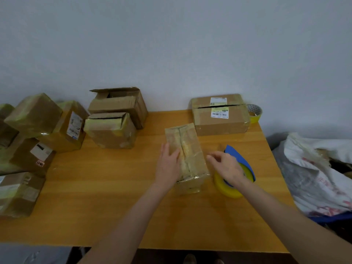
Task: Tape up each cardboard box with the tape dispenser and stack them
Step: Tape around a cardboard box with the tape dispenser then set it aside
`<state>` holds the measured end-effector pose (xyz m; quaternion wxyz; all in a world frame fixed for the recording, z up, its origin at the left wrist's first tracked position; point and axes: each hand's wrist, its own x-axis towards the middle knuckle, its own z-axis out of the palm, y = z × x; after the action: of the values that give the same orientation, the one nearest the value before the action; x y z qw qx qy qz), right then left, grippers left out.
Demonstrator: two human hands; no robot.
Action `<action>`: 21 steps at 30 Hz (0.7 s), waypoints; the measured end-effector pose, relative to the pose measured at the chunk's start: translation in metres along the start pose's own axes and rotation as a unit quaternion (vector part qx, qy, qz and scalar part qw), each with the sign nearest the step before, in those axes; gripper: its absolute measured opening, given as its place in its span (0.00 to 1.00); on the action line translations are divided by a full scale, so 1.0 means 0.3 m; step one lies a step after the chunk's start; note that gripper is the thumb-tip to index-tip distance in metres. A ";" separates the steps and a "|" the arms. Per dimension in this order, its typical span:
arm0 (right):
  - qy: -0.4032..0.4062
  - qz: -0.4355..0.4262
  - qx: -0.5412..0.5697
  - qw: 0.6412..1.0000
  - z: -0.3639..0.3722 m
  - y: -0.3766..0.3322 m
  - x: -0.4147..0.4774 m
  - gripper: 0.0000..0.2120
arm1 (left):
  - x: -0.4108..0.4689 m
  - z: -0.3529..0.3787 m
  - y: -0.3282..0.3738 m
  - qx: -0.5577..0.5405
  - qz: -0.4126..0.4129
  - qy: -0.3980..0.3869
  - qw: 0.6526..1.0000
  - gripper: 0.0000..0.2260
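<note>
A small cardboard box (190,149) with shiny tape along its top seam lies on the wooden table (114,187) in the middle. My left hand (168,164) rests flat on the box's left top side, fingers straight. To the box's right, my right hand (226,168) grips the blue tape dispenser (238,159) with its yellow tape roll (226,188). The thumb and forefinger are bent toward the box's right edge. Whether tape runs from dispenser to box I cannot tell.
A larger labelled box (221,119) stands at the back right, with a spare tape roll (254,112) behind it. Two boxes (114,119) sit at the back centre, one with open flaps. Several taped boxes (38,134) pile at the left. A white sack (316,168) lies off the table's right edge.
</note>
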<state>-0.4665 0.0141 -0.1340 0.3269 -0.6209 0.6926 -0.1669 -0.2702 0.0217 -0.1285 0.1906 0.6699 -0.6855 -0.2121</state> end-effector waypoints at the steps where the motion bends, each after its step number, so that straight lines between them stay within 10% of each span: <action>1: 0.038 0.023 -0.021 0.999 -0.025 0.044 0.006 0.22 | -0.024 0.006 0.007 0.053 0.051 -0.016 0.997 0.23; 5: 0.009 0.182 -0.122 0.976 -0.099 0.223 0.033 0.34 | -0.073 0.038 0.010 0.249 0.167 -0.128 0.946 0.32; 8: -0.080 0.226 -0.107 0.965 -0.093 0.299 0.051 0.23 | -0.057 0.028 -0.014 0.296 0.185 -0.128 0.928 0.29; 21: -0.027 0.115 -0.140 0.983 -0.128 0.155 0.073 0.27 | -0.027 -0.009 -0.064 0.316 0.203 -0.141 0.916 0.37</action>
<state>-0.5272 -0.0057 -0.1410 0.2721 -0.5807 0.7672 -0.0126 -0.2523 0.0294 -0.1366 -0.0910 0.5047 -0.8578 -0.0335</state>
